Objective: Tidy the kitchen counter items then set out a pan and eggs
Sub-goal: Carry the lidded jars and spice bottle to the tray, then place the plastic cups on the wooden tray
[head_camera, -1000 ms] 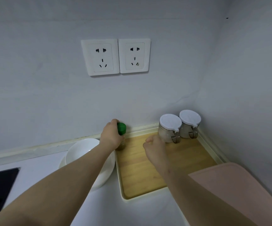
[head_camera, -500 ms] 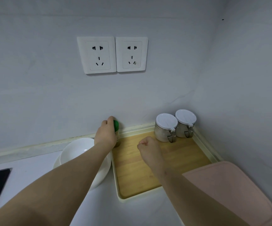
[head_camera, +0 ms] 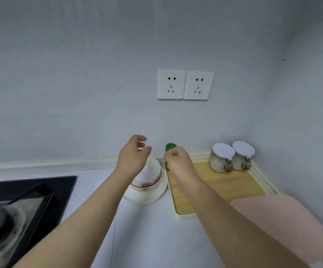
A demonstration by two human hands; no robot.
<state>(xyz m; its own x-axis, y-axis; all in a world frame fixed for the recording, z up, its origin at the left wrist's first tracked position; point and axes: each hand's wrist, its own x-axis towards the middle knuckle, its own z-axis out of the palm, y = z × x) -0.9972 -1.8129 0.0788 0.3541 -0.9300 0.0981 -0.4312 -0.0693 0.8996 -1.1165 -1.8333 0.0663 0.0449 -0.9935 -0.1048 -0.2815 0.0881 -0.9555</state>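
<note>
A small bottle with a green cap (head_camera: 170, 147) stands at the far left corner of the wooden tray (head_camera: 224, 182), against the wall. My right hand (head_camera: 178, 161) is curled just in front of it and hides most of its body; I cannot tell if it touches the bottle. My left hand (head_camera: 133, 157) hovers above a stack of white bowls (head_camera: 147, 190) left of the tray, fingers loosely spread and holding nothing. No pan or eggs are in view.
Two white-lidded glass jars (head_camera: 221, 157) (head_camera: 242, 154) stand at the tray's far right corner. A pink board (head_camera: 284, 225) lies at the right near the side wall. A black stove top (head_camera: 21, 200) is at the left. Two wall sockets (head_camera: 184, 85) are above.
My left hand has let go of the green-capped bottle and lifted away to the left. My right hand has moved left, up to the bottle. The view has swung left, showing the stove.
</note>
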